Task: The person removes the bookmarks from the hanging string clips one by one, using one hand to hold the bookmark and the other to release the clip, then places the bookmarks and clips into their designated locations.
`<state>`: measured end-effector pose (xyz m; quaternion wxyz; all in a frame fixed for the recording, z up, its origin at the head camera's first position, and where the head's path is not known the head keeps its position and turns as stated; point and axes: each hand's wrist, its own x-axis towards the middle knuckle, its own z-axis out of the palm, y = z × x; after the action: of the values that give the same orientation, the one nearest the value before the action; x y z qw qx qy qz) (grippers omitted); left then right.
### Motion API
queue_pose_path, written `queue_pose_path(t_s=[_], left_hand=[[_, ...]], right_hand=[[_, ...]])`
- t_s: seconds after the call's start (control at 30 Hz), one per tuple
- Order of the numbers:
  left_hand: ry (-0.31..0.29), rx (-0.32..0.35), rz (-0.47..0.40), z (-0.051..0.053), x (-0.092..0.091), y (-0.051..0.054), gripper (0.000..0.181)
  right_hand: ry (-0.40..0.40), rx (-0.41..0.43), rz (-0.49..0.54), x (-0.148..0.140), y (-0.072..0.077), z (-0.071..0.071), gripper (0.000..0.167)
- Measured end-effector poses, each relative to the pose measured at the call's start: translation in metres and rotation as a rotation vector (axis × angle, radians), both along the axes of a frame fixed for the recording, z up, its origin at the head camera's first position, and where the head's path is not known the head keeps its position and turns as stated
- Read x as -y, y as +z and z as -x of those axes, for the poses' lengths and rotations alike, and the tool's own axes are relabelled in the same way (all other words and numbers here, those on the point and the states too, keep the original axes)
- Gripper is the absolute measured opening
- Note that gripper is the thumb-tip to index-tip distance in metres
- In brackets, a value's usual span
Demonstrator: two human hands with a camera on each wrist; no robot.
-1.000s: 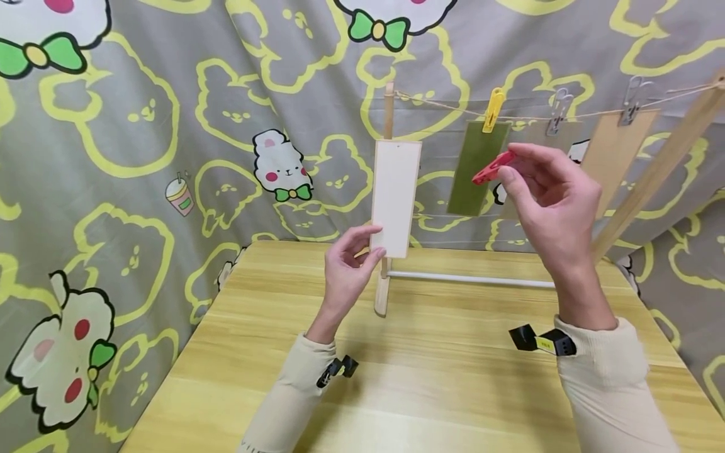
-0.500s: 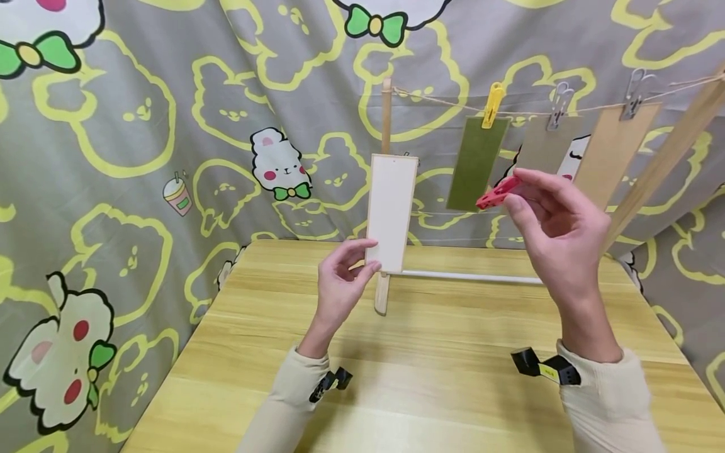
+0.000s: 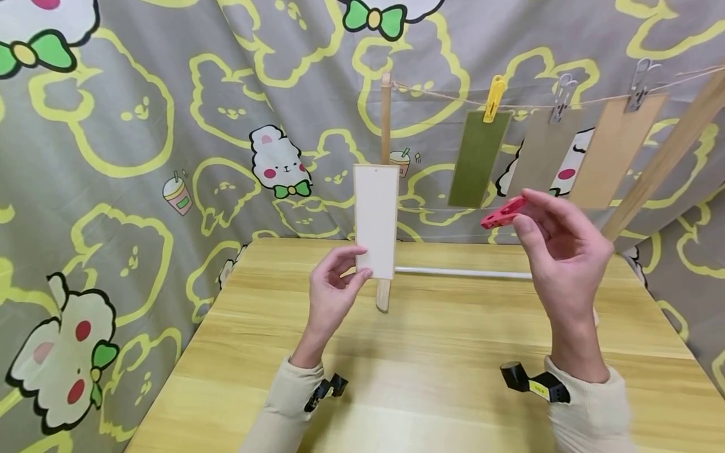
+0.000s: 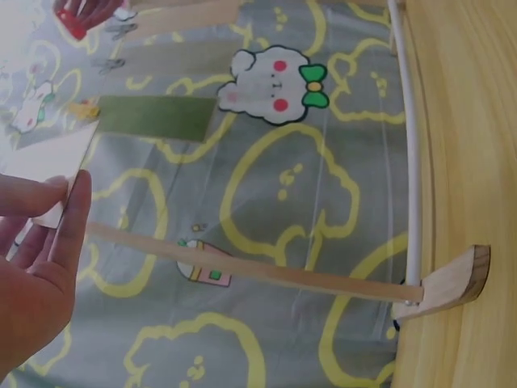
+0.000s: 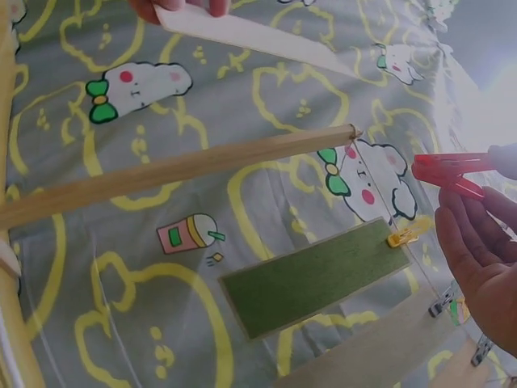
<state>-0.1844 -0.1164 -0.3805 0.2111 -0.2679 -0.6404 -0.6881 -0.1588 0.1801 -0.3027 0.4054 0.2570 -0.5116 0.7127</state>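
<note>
The left hand [image 3: 337, 283] pinches a white rectangular card [image 3: 376, 217] near its lower left corner; a light pinch should keep it flat. Rightward, the right hand [image 3: 572, 264] pinches a red plastic clothespin [image 3: 503, 212]; even pressure seems wise. Farther, a slim wooden post [image 3: 386, 113] stands behind the white card, possibly in its way; rightward, a dark green rectangular card [image 3: 480, 157] hangs from a yellow plastic clip [image 3: 495, 100].
</note>
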Motion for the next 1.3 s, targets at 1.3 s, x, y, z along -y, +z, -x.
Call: queue_pose_path(t_s=[1.3], left_hand=[[0.122,0.139,0.008,0.010,0.051,-0.030,0.036]], right_hand=[[0.033,0.226,0.152,0.013,-0.068,0.018,0.030]])
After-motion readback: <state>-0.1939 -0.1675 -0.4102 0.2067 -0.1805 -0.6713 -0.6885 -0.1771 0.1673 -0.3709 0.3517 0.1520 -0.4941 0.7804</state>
